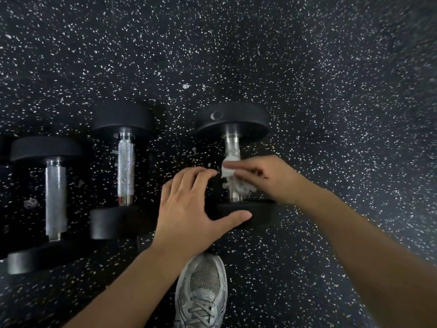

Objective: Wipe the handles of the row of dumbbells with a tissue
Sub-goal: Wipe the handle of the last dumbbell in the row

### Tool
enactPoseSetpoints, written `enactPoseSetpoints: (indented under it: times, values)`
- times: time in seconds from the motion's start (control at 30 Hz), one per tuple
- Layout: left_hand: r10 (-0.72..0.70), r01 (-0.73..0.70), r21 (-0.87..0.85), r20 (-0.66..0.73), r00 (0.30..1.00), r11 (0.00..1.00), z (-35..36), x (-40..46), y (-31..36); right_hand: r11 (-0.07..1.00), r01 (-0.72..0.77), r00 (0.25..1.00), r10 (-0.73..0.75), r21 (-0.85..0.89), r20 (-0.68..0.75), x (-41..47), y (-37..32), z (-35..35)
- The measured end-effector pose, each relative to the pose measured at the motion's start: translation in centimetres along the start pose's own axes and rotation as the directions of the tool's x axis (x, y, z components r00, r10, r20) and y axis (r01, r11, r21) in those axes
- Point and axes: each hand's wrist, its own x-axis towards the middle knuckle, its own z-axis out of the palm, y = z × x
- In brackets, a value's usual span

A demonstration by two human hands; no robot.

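Observation:
Three black dumbbells with silver handles lie in a row on the speckled floor. The right dumbbell (233, 117) has its handle (232, 144) partly covered by a crumpled white tissue (234, 181). My right hand (264, 176) presses that tissue against the handle. My left hand (189, 204) rests with spread fingers on the near head (246, 213) of the same dumbbell, thumb along its edge. The middle dumbbell (126, 166) and the left dumbbell (55, 197) lie untouched to the left.
A grey mesh sneaker (202, 290) stands on the floor just below the right dumbbell. Small white tissue scraps (30, 203) lie between the dumbbells. Black rubber flooring (331, 91) with white flecks stretches beyond and to the right.

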Motion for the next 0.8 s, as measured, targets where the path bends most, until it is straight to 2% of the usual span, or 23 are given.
enactPoseSetpoints:
  times: [0.07, 0.13, 0.17, 0.23, 0.3, 0.37, 0.4, 0.43, 0.53, 0.6, 0.63, 0.7, 0.8]
  values:
    - [0.017, -0.017, 0.001, 0.001, 1.000, 1.000, 0.4, 0.4, 1.4, 1.000, -0.004, 0.989, -0.001, -0.029, -0.148, 0.5, 0.6, -0.1]
    - [0.040, -0.040, -0.002, -0.002, 0.999, 0.999, 0.6, 0.8, 2.5, 0.998, -0.020, 0.983, 0.007, -0.067, -0.183, 0.6, 1.2, -0.4]
    - [0.047, -0.047, -0.008, -0.002, 0.999, 0.999, 0.7, 1.0, 2.8, 0.997, -0.034, 0.988, 0.022, -0.071, -0.153, 0.3, 1.4, -0.7]
    - [0.045, -0.046, -0.023, -0.012, 0.999, 0.999, 0.7, 1.3, 2.9, 0.995, -0.078, 0.997, 0.078, -0.058, -0.004, -0.8, 1.5, -1.7]
    - [0.043, -0.043, -0.027, -0.027, 0.999, 0.999, 0.8, 1.3, 2.3, 0.990, -0.137, 0.971, 0.139, -0.024, 0.195, -1.9, 1.4, -2.5]
    - [0.051, -0.052, -0.020, -0.020, 0.998, 0.998, 1.2, 1.2, 1.6, 0.989, -0.135, 0.947, 0.147, -0.062, 0.287, -2.4, 1.4, -3.0]
    - [0.056, -0.057, -0.016, -0.015, 0.998, 0.998, 1.4, 1.0, 1.4, 0.988, -0.120, 0.955, 0.141, -0.093, 0.259, -2.4, 1.5, -3.0]
    - [0.059, -0.059, -0.012, -0.013, 0.998, 0.998, 1.7, 0.9, 1.4, 0.987, -0.114, 0.976, 0.132, -0.110, 0.175, -2.2, 1.6, -3.0]
    - [0.020, -0.020, -0.008, -0.009, 1.000, 1.000, 2.3, 1.0, 2.6, 0.983, -0.135, 0.979, 0.113, -0.121, -0.168, -1.2, 1.7, -2.9]
    - [0.003, -0.003, -0.004, 0.006, 1.000, 1.000, 2.6, 1.5, 3.9, 0.968, -0.125, 0.970, 0.073, -0.219, -0.233, -1.0, 2.0, -3.0]
    - [0.011, -0.011, -0.005, 0.011, 1.000, 1.000, 2.8, 1.7, 4.5, 0.958, -0.118, 0.978, 0.066, -0.261, -0.197, -1.2, 2.1, -3.2]
    - [0.043, -0.043, -0.017, 0.007, 0.999, 0.999, 3.0, 2.0, 5.3, 0.955, -0.119, 0.993, 0.120, -0.271, -0.013, -2.1, 2.5, -4.0]
    - [0.058, -0.058, -0.028, -0.004, 0.998, 0.998, 3.5, 2.4, 5.2, 0.955, -0.176, 0.924, 0.244, -0.238, 0.295, -3.5, 2.6, -5.0]
